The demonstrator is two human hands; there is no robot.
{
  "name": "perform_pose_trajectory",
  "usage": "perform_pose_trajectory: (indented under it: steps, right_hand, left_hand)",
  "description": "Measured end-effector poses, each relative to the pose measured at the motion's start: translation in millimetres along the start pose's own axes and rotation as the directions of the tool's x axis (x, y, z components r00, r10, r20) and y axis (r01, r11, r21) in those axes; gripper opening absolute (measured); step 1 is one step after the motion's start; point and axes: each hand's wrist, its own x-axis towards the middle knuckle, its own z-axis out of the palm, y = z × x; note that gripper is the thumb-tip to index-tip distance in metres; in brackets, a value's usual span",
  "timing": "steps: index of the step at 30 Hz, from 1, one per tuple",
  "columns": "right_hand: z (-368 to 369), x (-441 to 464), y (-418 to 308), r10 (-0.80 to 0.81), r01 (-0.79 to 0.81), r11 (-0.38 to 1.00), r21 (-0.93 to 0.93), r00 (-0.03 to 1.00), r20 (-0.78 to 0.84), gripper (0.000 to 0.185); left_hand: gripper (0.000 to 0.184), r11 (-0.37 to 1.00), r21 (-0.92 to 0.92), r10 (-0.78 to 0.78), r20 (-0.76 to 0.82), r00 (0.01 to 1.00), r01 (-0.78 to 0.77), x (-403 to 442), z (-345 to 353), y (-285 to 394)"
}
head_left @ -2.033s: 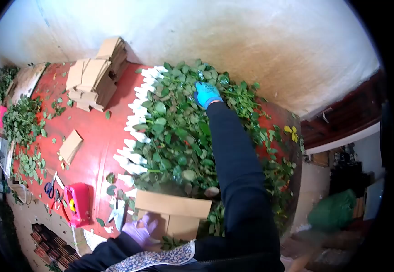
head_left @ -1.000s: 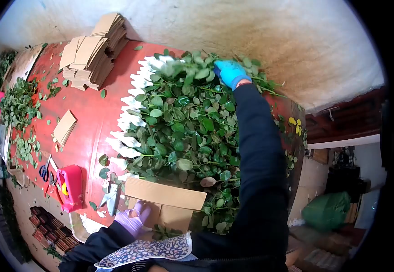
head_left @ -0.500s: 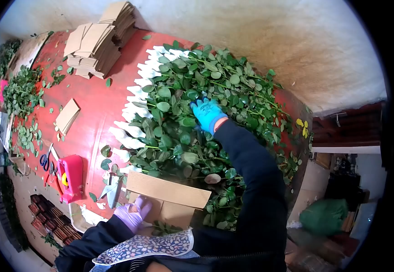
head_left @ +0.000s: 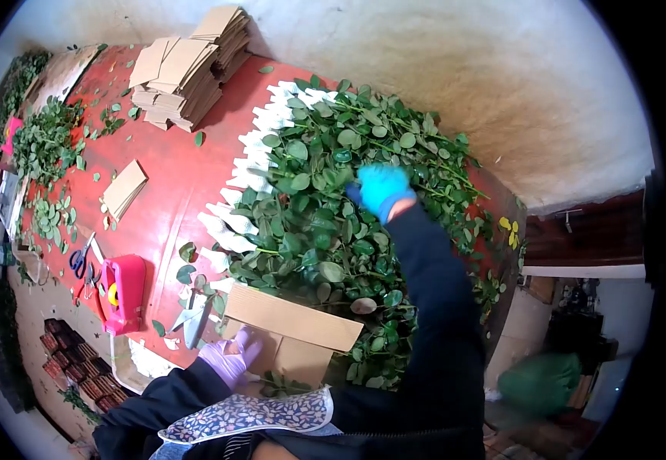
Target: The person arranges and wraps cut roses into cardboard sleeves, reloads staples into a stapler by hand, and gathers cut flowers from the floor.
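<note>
My left hand [head_left: 229, 359], in a purple glove, rests at the left side of a folded cardboard sheet [head_left: 295, 318], its visible fingers stretched out and apart. Leaves [head_left: 283, 383] stick out at the cardboard's lower edge. My right hand [head_left: 384, 189], in a blue glove, is over a wide heap of leafy flower stems [head_left: 325, 230]. It is smeared by motion, and whether it grips a stem cannot be made out. White mesh sleeves [head_left: 227, 230] cover the flower heads along the heap's left side.
A pink tape dispenser [head_left: 124, 295] stands on the red table [head_left: 172, 180], beside scissors [head_left: 80, 261] and red-handled pliers [head_left: 91, 295]. Cardboard pieces [head_left: 183, 77] are stacked near the wall. A smaller cardboard stack [head_left: 124, 188] and loose leaves [head_left: 53, 218] lie further left.
My right hand has moved right and slightly up over the leaves and is now blurred. My left hand remains at the cardboard. The whole view has shifted a little.
</note>
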Motion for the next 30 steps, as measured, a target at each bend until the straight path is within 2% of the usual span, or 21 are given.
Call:
perform_pose_trajectory:
  steps: [2,3,4,6,7,8,10,12,13,14,16,17,18,19,21,23,24,26,28,29,30]
  right_hand:
    - [49.7,-20.8,-13.3,-0.088,0.095,0.991,-0.092,0.993,0.073,0.024]
    - [83.6,-32.3,-19.6,-0.142,0.147,0.988,-0.050,0.985,0.099,0.022]
    - [105.9,-42.1,-25.0,-0.195,0.197,0.980,-0.006,0.973,0.120,0.020]
    - [79.0,-61.4,-35.7,-0.251,0.225,0.962,0.153,0.950,0.183,0.022]
    - [59.9,-62.6,-36.8,-0.223,0.190,0.972,0.141,0.937,0.268,0.025]
    - [56.0,-62.8,-30.2,-0.244,0.204,0.964,0.173,0.936,0.253,0.028]
    - [44.8,-56.0,-8.2,-0.256,0.213,0.935,0.283,0.959,0.124,0.029]
    - [19.2,-41.9,-2.0,-0.039,0.032,0.987,0.159,0.999,0.036,0.029]
    - [24.6,-38.4,2.7,-0.061,0.102,0.985,0.141,0.962,-0.268,0.027]
    - [20.3,-28.4,5.3,-0.094,0.097,0.995,0.020,0.989,-0.114,0.039]
    - [41.0,-15.8,2.5,-0.137,0.127,0.969,-0.213,0.990,-0.032,0.062]
    - [60.3,-4.1,3.7,-0.122,0.153,0.936,-0.317,0.986,0.116,0.072]
    - [89.8,4.0,5.3,-0.078,0.099,0.921,-0.376,0.994,0.072,0.063]
    - [86.9,8.8,3.1,-0.052,0.077,0.934,-0.348,0.995,0.081,0.058]
    - [84.7,19.4,2.8,-0.033,0.060,0.945,-0.322,0.996,0.088,0.055]
    - [86.4,28.1,20.1,-0.057,0.066,0.952,-0.298,0.998,0.038,0.049]
    - [80.3,30.2,29.2,-0.079,0.076,0.989,-0.129,0.997,-0.014,0.042]
    - [62.3,29.0,44.4,-0.069,0.068,0.996,0.049,0.997,0.016,0.041]
    - [27.9,17.7,48.2,-0.183,0.181,0.973,0.143,0.983,0.001,0.040]
    - [28.8,16.7,60.1,-0.258,0.270,0.943,0.193,0.962,-0.089,0.044]
    - [10.4,15.3,62.5,-0.238,0.232,0.957,0.174,0.971,0.013,0.049]
  left_hand:
    - [0.060,1.000,-0.027,0.010,-0.020,1.000,-0.011,-0.3,5.1,-1.8]
    - [0.060,0.996,-0.084,-0.037,-0.006,0.999,0.036,0.5,12.1,-5.4]
    - [0.060,0.997,-0.073,-0.012,-0.013,1.000,0.011,-0.1,4.4,-2.6]
    - [0.060,0.998,-0.062,0.014,-0.019,1.000,-0.015,0.5,-5.5,0.4]
    - [0.061,0.999,-0.041,0.013,-0.007,1.000,-0.014,0.4,-6.6,1.4]
    - [0.062,1.000,-0.020,0.016,0.007,1.000,-0.016,-0.3,-6.4,2.3]
    - [0.063,1.000,-0.024,0.016,0.005,1.000,-0.016,1.4,-0.1,-0.3]
    - [0.064,0.999,-0.032,0.004,-0.006,1.000,-0.004,2.6,-0.2,-1.1]
    - [0.064,1.000,-0.025,-0.003,0.004,1.000,0.003,2.6,-3.4,0.9]
    - [0.063,1.000,-0.018,-0.009,0.018,1.000,0.009,1.8,-4.5,2.4]
    - [0.063,1.000,-0.018,0.007,0.004,1.000,-0.007,0.4,-2.9,2.4]
    - [0.064,1.000,-0.014,0.024,-0.016,1.000,-0.024,0.1,-2.6,1.0]
    - [0.064,1.000,-0.009,0.019,-0.022,1.000,-0.019,0.5,5.5,-2.6]
    - [0.064,0.999,-0.038,-0.038,-0.022,0.999,0.038,2.2,11.1,-3.2]
    - [0.062,0.992,-0.116,-0.051,0.051,0.997,0.057,0.7,4.6,-3.1]
    - [0.060,0.997,-0.075,-0.012,0.007,1.000,0.013,-1.9,0.7,-1.7]
    - [0.058,0.999,-0.026,0.032,-0.037,0.999,-0.033,-2.1,0.7,-1.3]
    - [0.058,0.997,-0.072,0.012,-0.024,1.000,-0.014,-1.8,5.4,-3.3]
    - [0.058,0.993,-0.118,-0.012,-0.006,1.000,0.012,-1.3,4.1,-4.5]
    - [0.057,0.998,-0.064,0.026,-0.034,0.999,-0.028,-2.0,0.1,-3.4]
    - [0.057,0.998,-0.010,0.067,-0.058,0.996,-0.068,-2.2,-1.5,-2.4]
